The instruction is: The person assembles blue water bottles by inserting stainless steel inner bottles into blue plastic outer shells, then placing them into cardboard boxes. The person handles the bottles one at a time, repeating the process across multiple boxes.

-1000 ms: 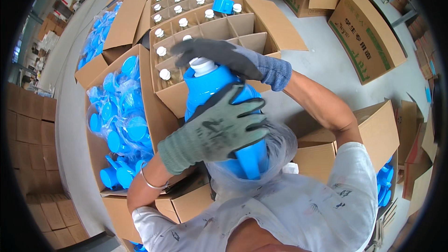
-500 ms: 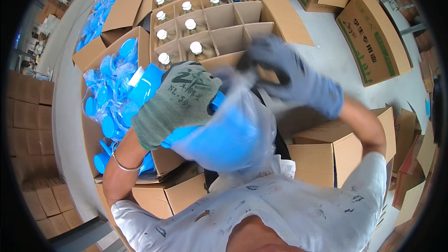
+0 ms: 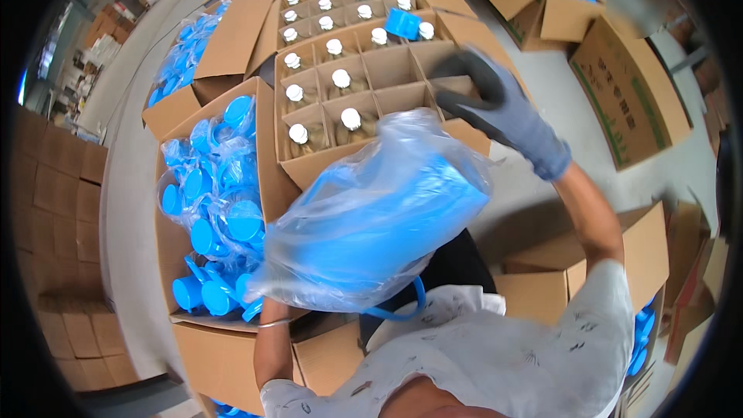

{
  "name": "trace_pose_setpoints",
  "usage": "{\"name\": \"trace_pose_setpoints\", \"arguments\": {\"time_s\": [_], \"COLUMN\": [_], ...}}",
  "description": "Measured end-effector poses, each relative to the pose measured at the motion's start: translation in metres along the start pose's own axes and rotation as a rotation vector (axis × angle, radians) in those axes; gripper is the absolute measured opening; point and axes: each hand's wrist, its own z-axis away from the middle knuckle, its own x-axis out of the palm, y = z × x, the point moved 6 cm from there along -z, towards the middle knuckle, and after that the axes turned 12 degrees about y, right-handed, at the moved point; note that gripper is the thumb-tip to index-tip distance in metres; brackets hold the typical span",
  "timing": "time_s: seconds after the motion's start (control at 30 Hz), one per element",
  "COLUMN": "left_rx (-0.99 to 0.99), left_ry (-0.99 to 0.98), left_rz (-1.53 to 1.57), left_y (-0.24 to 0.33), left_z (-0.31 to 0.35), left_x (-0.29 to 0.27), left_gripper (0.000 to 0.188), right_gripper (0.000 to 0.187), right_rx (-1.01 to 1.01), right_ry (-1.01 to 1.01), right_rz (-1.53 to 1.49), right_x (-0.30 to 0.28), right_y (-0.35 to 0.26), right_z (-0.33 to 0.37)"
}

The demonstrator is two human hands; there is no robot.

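A blue bottle wrapped in a clear plastic bag is held up in front of my chest. My left forearm, with a thin bracelet, runs up beneath the bag; my left hand is hidden behind it and carries it. My right hand, in a grey glove with a dark palm, is off the bag. It hovers with curled fingers, holding nothing, over the near right corner of a divided cardboard box. That box has white-capped bottles in several cells; the cells under my hand look empty.
To my left, an open carton holds bagged blue caps and bottles. A loose blue cap lies on the divided box. More cartons stand right and near my legs, and stacked boxes line the left wall.
My right hand has let go of the bottle and lifted away to the right, over the box. The bagged bottle has tipped and swung lower left, and now covers my left hand.
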Motion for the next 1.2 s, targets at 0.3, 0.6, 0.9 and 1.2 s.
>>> {"name": "trace_pose_setpoints", "arguments": {"time_s": [0.3,0.6,0.9,1.2], "left_rx": [-0.202,-0.25,-0.115,0.126], "left_ry": [0.183,0.307,0.479,0.811], "left_rz": [0.228,0.268,0.252,0.474], "left_y": [-0.046,-0.053,0.018,-0.082], "left_z": [0.024,0.063,0.078,0.038], "left_x": [0.059,0.046,0.01,-0.096], "left_gripper": [0.044,0.045,0.047,0.039], "right_gripper": [0.057,0.033,0.054,0.093], "right_rx": [-0.17,0.364,0.038,-0.451], "right_ry": [-0.573,-0.356,-0.066,-0.223], "right_rz": [-0.09,0.352,-0.423,-0.327], "right_x": [0.025,0.025,0.095,0.338], "right_y": [0.027,0.068,-0.039,-0.144], "right_z": [0.051,0.068,-0.008,0.052]}}
